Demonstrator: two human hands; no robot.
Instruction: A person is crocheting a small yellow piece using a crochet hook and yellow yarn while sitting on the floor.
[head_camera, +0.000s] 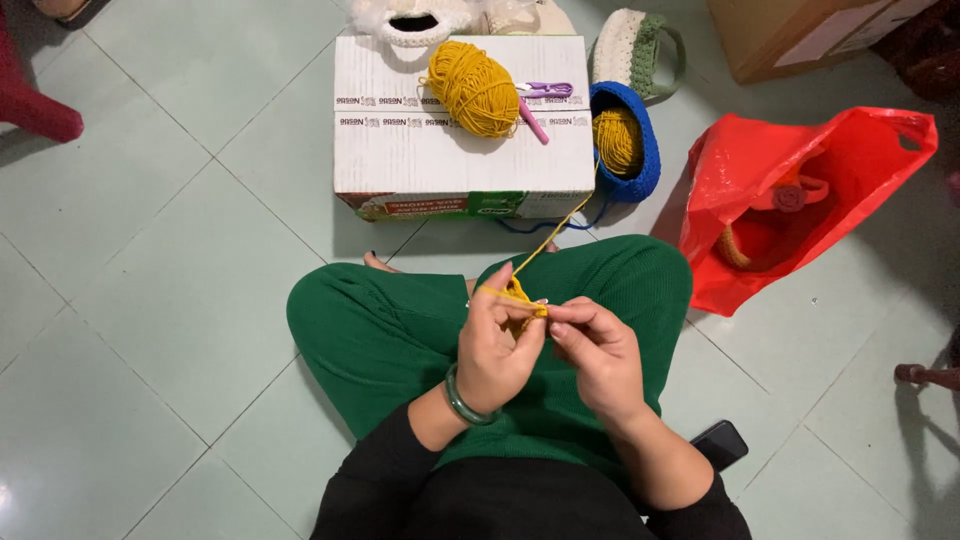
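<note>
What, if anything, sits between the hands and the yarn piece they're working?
Nothing visible. The left hand and right hand both pinch the small yellow yarn piece directly, and its strand runs freely up to the blue basket.

both hands (545, 345) pinch yellow yarn (520, 293) over green trousers (400, 330).

Yarn ball (471, 88) on box (400, 150)

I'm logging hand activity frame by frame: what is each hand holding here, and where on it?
The left hand and right hand pinch a small yellow crochet piece between their fingertips; its yarn strand runs over the left forefinger.
</note>
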